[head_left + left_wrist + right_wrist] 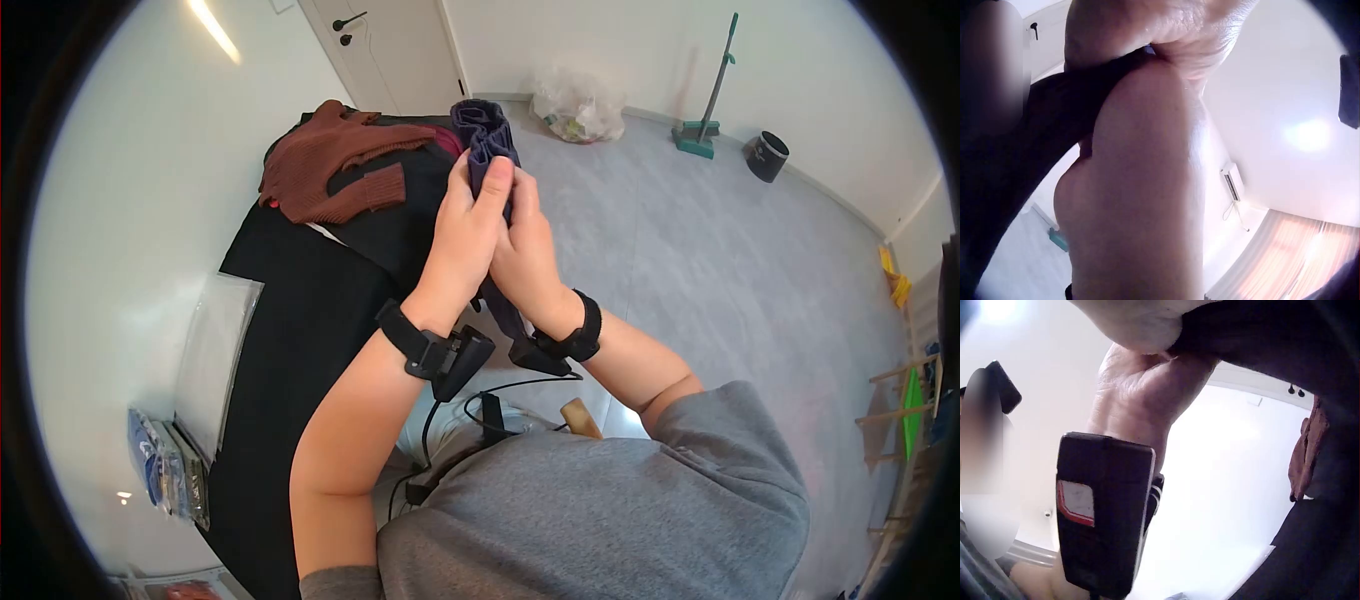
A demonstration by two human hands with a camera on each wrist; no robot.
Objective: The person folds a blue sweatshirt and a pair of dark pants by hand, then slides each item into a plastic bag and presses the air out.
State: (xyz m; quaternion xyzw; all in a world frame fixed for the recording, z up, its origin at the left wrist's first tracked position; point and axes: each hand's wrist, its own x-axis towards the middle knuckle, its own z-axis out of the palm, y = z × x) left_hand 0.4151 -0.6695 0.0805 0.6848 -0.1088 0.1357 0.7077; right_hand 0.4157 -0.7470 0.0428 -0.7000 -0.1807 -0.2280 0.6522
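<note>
Both hands meet around a bunched dark navy cloth (484, 125) held up beyond the table's far right side. The left hand (470, 215) grips it with the thumb along the near side; the right hand (527, 235) grips it from the right, its fingers partly hidden. A narrow length of the cloth hangs below the wrists. In the left wrist view the dark cloth (1063, 103) runs into the hands' grasp. The right wrist view shows the cloth (1260, 337) at the top, beside the hands.
A brown knitted garment (330, 165) lies on the black-covered table (290, 330). Clear plastic sleeves (215, 350) and packaged items (168, 465) are along its left edge. Beyond are a plastic bag (578, 105), a green broom and dustpan (695, 140), and a black bin (767, 157).
</note>
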